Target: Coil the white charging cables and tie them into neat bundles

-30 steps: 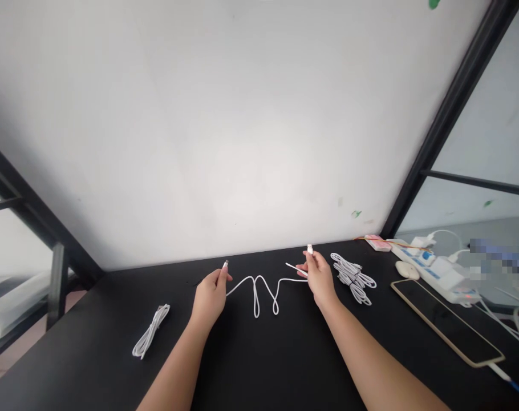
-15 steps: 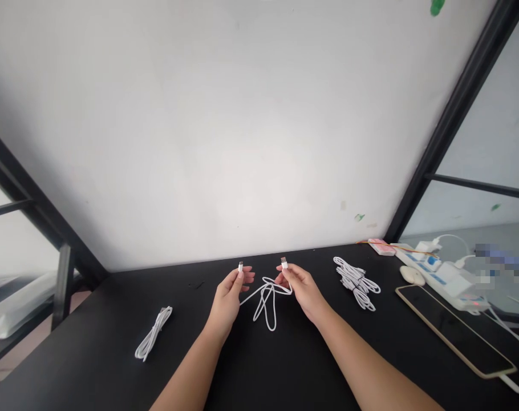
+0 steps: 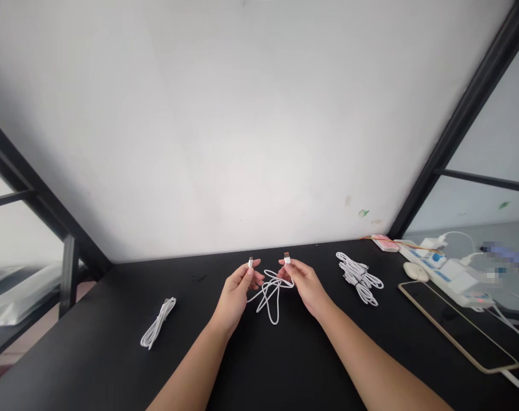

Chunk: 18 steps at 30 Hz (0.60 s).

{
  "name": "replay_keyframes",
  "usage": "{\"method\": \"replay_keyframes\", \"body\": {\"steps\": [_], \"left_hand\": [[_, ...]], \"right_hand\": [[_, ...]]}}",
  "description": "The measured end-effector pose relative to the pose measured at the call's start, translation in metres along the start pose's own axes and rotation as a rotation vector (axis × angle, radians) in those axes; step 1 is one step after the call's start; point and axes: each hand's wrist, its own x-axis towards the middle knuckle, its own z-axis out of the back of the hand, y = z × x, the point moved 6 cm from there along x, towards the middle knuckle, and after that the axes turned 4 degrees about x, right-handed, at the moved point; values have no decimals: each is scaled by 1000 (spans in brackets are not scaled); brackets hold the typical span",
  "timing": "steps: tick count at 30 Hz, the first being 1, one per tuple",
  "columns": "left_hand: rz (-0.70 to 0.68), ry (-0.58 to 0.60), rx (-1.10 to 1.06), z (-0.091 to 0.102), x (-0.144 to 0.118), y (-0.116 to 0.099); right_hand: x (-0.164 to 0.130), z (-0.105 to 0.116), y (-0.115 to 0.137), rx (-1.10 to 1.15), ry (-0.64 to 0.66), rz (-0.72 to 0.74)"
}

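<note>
Pinches thin, round white cable (image 3: 278, 305), looped between the fingers (image 3: 245, 278), by small white plug (image 3: 250, 263) in left hand (image 3: 236, 290) and flat metal-tipped plug (image 3: 287, 260) in right hand (image 3: 304, 283). Probably light, limp; best held by plugs.

From far off, I see a white wall (image 3: 251, 125) at twelve o'clock, a black tabletop (image 3: 268, 371) at six, and slanted black bars (image 3: 462, 120) at nine and two.

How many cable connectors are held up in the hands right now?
2: a narrower connector in the left hand and a wider connector in the right hand. More could be hidden.
</note>
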Motion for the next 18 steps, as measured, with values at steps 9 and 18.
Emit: {"method": "replay_keyframes", "body": {"steps": [9,18], "left_hand": [[30,0,-12,-3,0,1],[8,-121,105,8,0,2]], "right_hand": [[0,1,-2,-34,-12,-10],[0,3,-1,-50,-26,-13]]}}
